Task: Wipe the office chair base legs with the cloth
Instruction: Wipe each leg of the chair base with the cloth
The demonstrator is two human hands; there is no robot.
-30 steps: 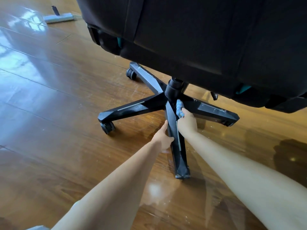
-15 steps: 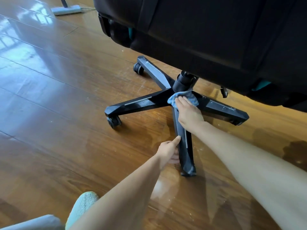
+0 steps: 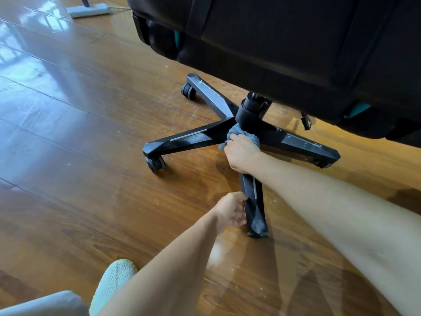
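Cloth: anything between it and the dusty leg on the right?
Nothing visible. The right hand holds the cloth at the hub, where the dusty leg begins; its top lies bare to the tip. The seat overhangs without touching. The left hand is at the near leg, off that path.

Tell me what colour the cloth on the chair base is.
Light blue: the fuzzy cloth under the right hand, seen in the head view.
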